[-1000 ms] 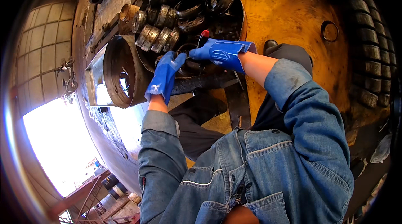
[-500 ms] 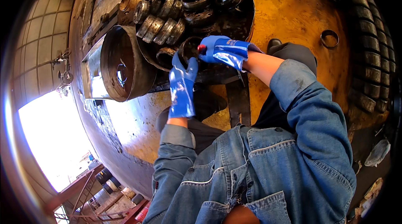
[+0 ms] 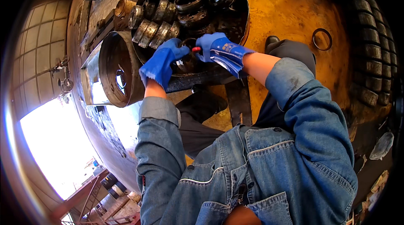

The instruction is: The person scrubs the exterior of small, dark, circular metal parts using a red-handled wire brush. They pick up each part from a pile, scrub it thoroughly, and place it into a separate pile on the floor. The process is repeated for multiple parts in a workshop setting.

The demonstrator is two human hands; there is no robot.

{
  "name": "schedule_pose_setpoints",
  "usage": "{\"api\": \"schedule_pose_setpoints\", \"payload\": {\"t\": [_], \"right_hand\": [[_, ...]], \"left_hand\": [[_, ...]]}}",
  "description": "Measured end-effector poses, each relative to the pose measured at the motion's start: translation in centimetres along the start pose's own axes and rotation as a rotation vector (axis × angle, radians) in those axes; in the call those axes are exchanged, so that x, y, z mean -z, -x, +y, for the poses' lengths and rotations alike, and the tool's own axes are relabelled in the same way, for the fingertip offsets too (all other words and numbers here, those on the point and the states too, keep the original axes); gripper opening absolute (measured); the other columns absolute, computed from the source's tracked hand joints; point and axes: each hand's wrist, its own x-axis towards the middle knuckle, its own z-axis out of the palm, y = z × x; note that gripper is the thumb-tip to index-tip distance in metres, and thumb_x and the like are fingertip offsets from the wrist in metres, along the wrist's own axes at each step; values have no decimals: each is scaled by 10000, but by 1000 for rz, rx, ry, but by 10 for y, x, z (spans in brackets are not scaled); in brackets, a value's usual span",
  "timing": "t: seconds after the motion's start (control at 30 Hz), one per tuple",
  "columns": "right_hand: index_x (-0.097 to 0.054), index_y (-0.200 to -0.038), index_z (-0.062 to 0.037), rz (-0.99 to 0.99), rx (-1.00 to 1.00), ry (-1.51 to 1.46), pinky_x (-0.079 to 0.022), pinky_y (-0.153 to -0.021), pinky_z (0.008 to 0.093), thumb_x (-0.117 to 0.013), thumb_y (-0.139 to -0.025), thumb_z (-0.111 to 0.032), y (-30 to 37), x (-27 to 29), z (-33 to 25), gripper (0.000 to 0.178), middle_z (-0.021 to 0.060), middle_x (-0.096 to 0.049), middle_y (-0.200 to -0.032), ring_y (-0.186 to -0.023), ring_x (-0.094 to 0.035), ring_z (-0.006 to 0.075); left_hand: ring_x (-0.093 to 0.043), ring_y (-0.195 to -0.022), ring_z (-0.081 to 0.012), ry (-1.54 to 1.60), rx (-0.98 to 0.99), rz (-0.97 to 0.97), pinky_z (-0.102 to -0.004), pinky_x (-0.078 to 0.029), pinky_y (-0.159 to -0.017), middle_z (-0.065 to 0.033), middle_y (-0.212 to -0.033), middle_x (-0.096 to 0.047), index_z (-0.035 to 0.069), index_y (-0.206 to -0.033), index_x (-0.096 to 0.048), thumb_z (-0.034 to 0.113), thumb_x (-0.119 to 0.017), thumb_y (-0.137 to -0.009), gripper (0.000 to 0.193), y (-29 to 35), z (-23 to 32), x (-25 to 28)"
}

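My left hand [image 3: 163, 60], in a blue rubber glove, has its fingers closed on the left side of a dark, oily metal ring [image 3: 185, 65]. Opposite it, my right hand [image 3: 216, 49], gloved the same way, grips a tool with a red handle [image 3: 196, 49]; its working end is hidden at the ring. Both hands are over the near edge of a wide round pan [image 3: 248, 19]. Inside the pan, beyond my hands, greasy metal rings [image 3: 191, 18] lie piled and in rows.
Left of the pan lies an open metal cylinder [image 3: 135, 67]. A single thin ring [image 3: 314, 41] rests on the stained yellow floor [image 3: 286, 6] to the right. Farther right, stacked rings [image 3: 370, 52] form long rows. A clear plastic bag [image 3: 383, 146] lies below them.
My left hand has moved up and left and has turned inward over the ring. The right hand stays close by with the red-handled tool. The view has shifted slightly.
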Motion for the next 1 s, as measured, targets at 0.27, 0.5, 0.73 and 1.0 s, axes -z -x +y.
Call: {"api": "schedule_pose_setpoints", "payload": {"t": [0.27,0.5,0.73,1.0], "right_hand": [[-741,-1144,-75,-114,-152,-535,-540,-813,418,-637,-887,-499,21,15,9,507,182,-748,-1018,-927,-706,318],[-734,-1090,-45,-176,-116,-651,-531,-735,402,-631,-900,-513,24,15,8,515,138,-749,-957,-815,-690,277],[-724,-1157,-168,-165,-21,80,-566,-825,466,-656,-869,-449,-7,6,3,408,167,-744,-1051,-981,-714,356],[-728,-1131,-19,-193,-245,-620,-492,-923,425,-605,-906,-497,22,36,-1,542,219,-727,-1086,-1036,-692,346]], "left_hand": [[-660,-1184,-396,611,-33,818,-450,-528,-981,-270,-1285,-660,8,-1404,-539,484,-704,-889,720,62,24,-108],[-716,-967,-437,454,-106,700,-480,-572,-849,-290,-1000,-722,30,-1326,-590,399,-677,-891,577,18,-31,-107],[-669,-1123,-366,514,-2,195,-391,-518,-976,-275,-1243,-669,-85,-1409,-527,477,-725,-878,798,-25,-38,-52],[-688,-1038,-480,484,-46,987,-492,-558,-863,-299,-1110,-708,48,-1441,-468,429,-663,-931,665,49,10,-141]]}}
